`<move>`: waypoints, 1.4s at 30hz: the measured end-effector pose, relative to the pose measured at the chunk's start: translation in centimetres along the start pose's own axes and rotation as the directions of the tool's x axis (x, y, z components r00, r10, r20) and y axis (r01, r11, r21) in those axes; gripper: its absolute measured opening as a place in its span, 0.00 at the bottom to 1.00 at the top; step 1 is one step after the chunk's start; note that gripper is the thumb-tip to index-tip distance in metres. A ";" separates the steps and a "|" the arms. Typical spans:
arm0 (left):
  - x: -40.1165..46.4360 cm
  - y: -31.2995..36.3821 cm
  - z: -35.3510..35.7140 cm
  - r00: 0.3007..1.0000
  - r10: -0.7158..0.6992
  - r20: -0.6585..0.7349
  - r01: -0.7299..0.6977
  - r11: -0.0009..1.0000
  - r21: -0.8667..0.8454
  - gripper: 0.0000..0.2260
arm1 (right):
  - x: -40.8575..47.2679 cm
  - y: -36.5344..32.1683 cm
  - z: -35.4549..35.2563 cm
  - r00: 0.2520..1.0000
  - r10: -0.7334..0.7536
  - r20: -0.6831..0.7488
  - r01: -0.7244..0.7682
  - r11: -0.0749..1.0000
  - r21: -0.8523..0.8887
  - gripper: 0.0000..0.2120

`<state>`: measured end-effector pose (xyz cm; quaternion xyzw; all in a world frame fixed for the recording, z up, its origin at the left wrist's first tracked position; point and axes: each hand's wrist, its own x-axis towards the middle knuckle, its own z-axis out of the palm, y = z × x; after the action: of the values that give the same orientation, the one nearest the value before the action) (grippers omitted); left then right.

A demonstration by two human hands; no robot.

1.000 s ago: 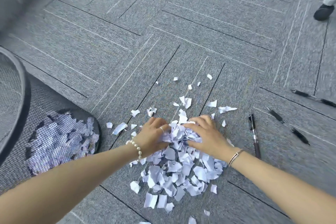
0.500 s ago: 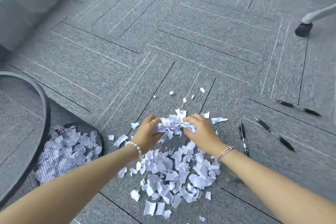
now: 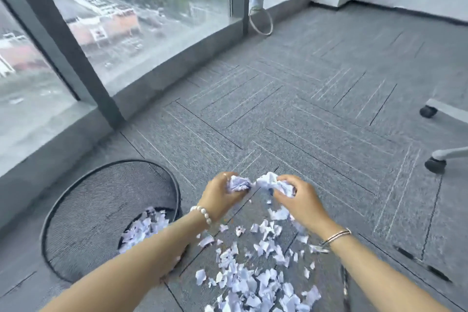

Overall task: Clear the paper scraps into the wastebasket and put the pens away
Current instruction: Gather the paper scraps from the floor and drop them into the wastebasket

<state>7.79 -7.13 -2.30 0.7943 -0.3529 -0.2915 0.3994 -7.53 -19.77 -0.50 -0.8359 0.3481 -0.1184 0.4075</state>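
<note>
Hands raised above carpet; left hand [image 3: 219,196] grip clutches paper scraps [image 3: 239,183]; right hand [image 3: 300,200] likewise.

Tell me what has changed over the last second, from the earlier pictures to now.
Both hands have lifted off the pile: the left hand and right hand each grip a bunch of scraps raised above the carpet, a few falling. The view has tilted up. The wastebasket remains on the left with scraps inside; most of the pile and a pen remain on the carpet.
</note>
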 end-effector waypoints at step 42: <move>-10.7 -13.9 -19.4 0.888 -0.237 -0.394 0.205 0.971 -0.122 0.04 | 3.6 -16.4 21.5 0.811 -0.300 0.502 0.336 0.942 0.021 0.05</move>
<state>20.66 15.69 -2.15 0.8564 -0.1583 -0.1772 0.4583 13.39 -2.33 -2.08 -0.8976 0.0901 0.0470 0.4289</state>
